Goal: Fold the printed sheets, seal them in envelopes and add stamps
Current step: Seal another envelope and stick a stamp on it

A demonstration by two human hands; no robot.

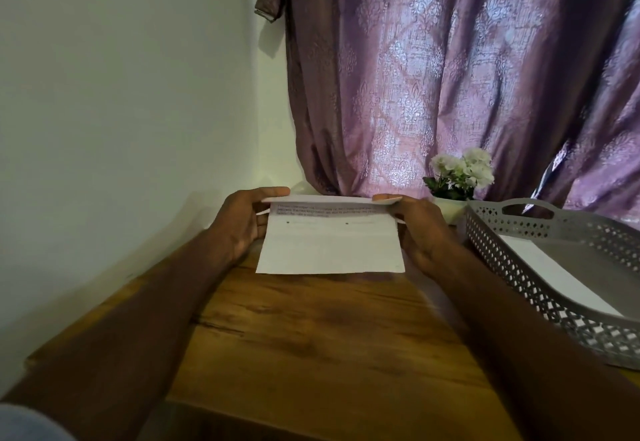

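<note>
Behind both hands hangs a purple patterned curtain (450, 77), with the wooden table (311, 336) beneath them. Right of the right hand (420, 229) sits a grey perforated tray (519, 267). Between the hands, the printed sheet (329, 246) is pinched at its far corners; the left hand (242, 219) grips opposite.
</note>
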